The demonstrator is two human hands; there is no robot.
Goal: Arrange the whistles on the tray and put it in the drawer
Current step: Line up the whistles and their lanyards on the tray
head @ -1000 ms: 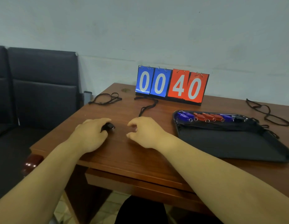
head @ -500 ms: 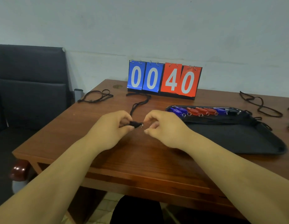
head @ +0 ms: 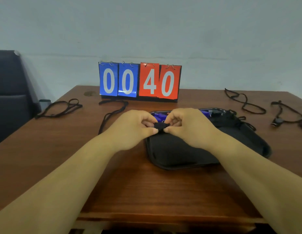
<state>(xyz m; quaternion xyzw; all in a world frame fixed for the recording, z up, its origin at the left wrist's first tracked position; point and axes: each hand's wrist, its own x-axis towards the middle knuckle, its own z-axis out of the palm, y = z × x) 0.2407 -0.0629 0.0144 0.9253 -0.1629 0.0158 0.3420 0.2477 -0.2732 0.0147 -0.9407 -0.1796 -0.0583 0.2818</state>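
Both hands meet over the near-left part of the black tray (head: pixel 180 154). The left hand (head: pixel 133 127) and the right hand (head: pixel 189 127) each pinch one end of a small black whistle (head: pixel 159 127) between thumb and curled fingers. The whistle is raised just above the tray floor. Its long axis seems to run left to right between the two thumbs, though it is dark against the dark tray and mostly covered.

The row of whistles (head: pixel 157 116) already placed lies straight beyond the hands along the tray's far rim, also running left to right. Setting this one down is therefore likely a short push away from the body. Both hands are about equally near the row, with the right nearer its right-hand end.

The only readable writing is on the flip scoreboard (head: pixel 140 81) at the back of the bench (head: pixel 146 191): "00" on blue cards and "40" on red. No brand or label shows on the whistle or tray.
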